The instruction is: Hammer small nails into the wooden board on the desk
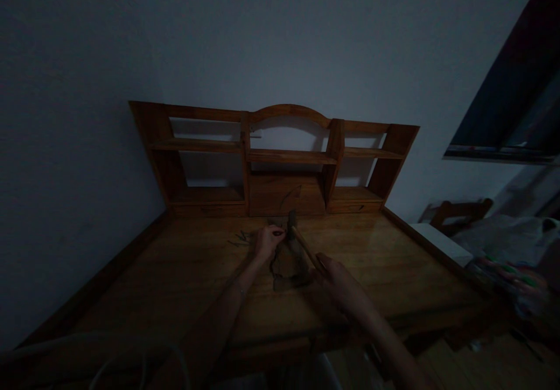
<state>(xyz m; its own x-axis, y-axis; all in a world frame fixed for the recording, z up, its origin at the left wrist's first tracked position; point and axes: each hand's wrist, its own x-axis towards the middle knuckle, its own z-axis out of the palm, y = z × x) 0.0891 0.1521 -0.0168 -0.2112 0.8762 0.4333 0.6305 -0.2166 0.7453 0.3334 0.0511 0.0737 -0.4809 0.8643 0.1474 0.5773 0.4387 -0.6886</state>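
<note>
My right hand (335, 276) is wrapped round the wooden handle of a hammer (308, 248). The hammer's dark head lies just right of my left fingertips. My left hand (268, 241) is closed in a pinch; whatever sits between its fingers is too small and dim to name. Below both hands, on the wooden desk (196, 279), is a dark, thin, roughly square outline (275, 267), its kind not clear. Left of my left hand lie several thin dark pieces that look like nails (240, 239).
A wooden shelf unit (286, 156) with open compartments and small drawers stands along the desk's back edge, against the wall. Raised wooden edges bound both desk sides. Off to the right are a chair (464, 215), a white surface (441, 243) and plastic bags (507, 241). The room is dim.
</note>
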